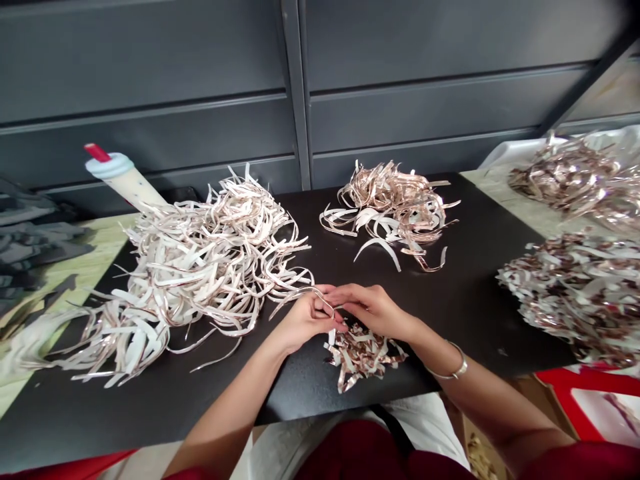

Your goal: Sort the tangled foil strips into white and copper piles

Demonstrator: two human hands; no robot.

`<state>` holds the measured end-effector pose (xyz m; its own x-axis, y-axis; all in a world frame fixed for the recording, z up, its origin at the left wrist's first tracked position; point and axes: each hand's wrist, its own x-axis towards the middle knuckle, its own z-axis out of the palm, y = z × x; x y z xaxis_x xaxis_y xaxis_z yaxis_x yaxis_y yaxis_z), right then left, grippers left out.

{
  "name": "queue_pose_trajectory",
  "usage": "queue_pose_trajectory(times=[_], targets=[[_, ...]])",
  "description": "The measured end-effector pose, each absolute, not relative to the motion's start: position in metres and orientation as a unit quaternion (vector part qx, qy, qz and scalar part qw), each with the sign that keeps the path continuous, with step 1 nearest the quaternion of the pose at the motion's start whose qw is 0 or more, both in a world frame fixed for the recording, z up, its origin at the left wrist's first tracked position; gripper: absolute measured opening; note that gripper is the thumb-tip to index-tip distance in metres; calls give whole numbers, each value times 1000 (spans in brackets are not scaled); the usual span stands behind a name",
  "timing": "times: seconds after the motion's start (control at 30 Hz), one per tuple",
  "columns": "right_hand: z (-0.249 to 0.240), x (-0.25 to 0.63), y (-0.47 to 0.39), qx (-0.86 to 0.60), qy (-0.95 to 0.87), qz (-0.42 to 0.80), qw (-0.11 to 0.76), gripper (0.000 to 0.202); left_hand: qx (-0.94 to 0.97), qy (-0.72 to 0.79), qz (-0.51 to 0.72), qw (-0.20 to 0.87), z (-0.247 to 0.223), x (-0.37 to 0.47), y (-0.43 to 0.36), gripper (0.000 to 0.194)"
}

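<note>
At a black desk (295,393), a person in maroon works with two bare hands just under the centre of the scene, fingertips meeting over a thin strip (327,304). The left hand (311,315) pinches the strip between thumb and fingers; the right hand (369,309), a silvery bangle (461,367) around its wrist, reaches in from three o'clock with its fingers bunched narrow at the same spot, though whether it grips the strip too cannot be told. Just below the hands, at five o'clock, lies a small heap of short, crinkled pieces (363,357), white on one side and shiny rose gold on the other. Toward ten o'clock spreads a large tangle of long white strips (200,260), its nearest ends lying close to the left hand. Beyond that tangle, farther out at ten o'clock, stands a pale cup (131,187) with a light blue lid and a red tip. A smaller rose-gold bundle (400,193) sits at one o'clock, loose white lengths curling from its near edge. Out at three o'clock rises a bulky mound of crinkled strips (580,293), and at two o'clock rests another shiny pile (575,177). Grey pieces (37,247) are stacked just past nine o'clock, while a dark panelled wall (200,60) fills twelve o'clock.
</note>
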<state>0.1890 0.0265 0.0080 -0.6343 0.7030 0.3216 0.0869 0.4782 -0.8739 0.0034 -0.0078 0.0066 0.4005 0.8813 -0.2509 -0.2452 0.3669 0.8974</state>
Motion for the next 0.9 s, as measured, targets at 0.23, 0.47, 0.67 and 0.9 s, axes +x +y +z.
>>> queue_pose_trajectory(times=[0.23,0.47,0.67,0.9], targets=[[7,199,31,-174,-719,585,331,29,431,334,360,757,3,-2,-6,56],[13,193,26,-222,-837,388,315,40,397,415,456,680,6,0,1,59],[12,201,35,-229,-807,421,345,34,412,403,397,714,13,-8,2,50],[10,219,51,-250,-707,544,376,20,397,367,375,754,12,-18,2,51]])
